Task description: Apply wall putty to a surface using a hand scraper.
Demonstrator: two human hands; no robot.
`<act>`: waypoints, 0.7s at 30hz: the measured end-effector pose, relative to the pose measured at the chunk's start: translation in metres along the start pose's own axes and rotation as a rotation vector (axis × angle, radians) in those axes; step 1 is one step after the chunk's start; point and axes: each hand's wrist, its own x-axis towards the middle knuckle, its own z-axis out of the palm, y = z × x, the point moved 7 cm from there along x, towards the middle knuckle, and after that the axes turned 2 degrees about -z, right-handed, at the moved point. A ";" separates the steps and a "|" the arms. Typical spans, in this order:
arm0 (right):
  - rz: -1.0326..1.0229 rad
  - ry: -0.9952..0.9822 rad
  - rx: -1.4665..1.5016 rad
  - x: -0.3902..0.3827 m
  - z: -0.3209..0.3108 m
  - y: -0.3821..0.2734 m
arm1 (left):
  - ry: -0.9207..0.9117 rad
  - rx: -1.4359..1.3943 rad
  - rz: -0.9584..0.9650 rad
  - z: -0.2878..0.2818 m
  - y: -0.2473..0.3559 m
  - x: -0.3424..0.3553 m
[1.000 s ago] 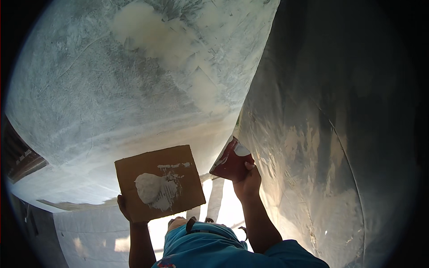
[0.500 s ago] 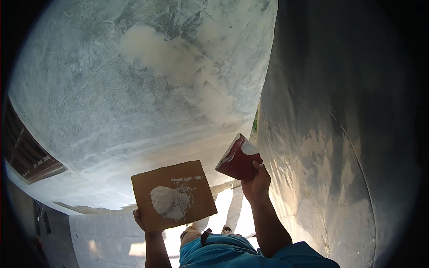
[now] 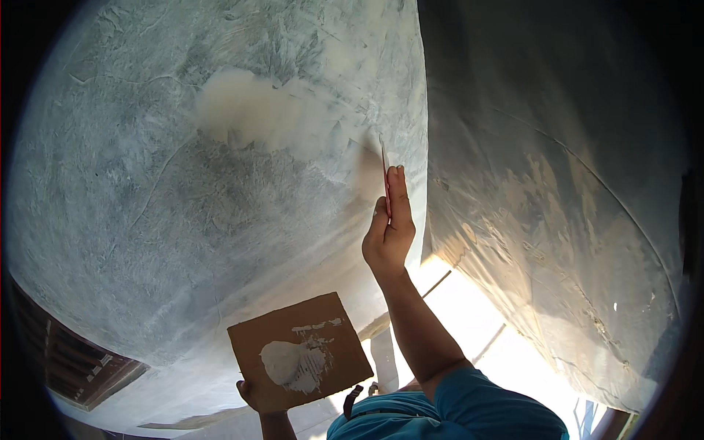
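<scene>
My right hand (image 3: 390, 238) is raised and closed on a thin red putty spreader (image 3: 386, 174), which shows edge-on against the grey, patchy wall (image 3: 198, 205). A shadow falls on the wall just left of the spreader; whether its tip touches the surface I cannot tell. Lower down, my left hand (image 3: 253, 397) grips the left edge of a flat brown board (image 3: 253, 336), thumb showing and the other fingers hidden beneath. A rounded heap of white putty (image 3: 280, 361) sits on the board, with ridged smears to its right. Pale, smooth patches mark the wall's upper part.
A dark hanging sheet (image 3: 535, 191) with pale stains covers the right side, close to the wall's edge. At lower left is a brown slatted opening (image 3: 88, 367) in the wall. Bright light comes in below the sheet.
My right hand has moved up to the wall, and the spreader has turned from showing its broad face to edge-on. The board has shifted slightly down and right in view.
</scene>
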 end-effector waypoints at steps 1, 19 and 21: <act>-0.015 -0.035 -0.038 -0.002 0.012 -0.003 | 0.008 0.001 -0.015 -0.008 0.008 -0.001; 0.240 -0.289 -0.004 -0.068 0.014 -0.021 | -0.094 0.200 -0.087 -0.036 0.039 0.011; 0.424 -0.155 -0.016 -0.057 -0.009 -0.009 | -0.085 0.222 -0.107 -0.034 0.033 0.016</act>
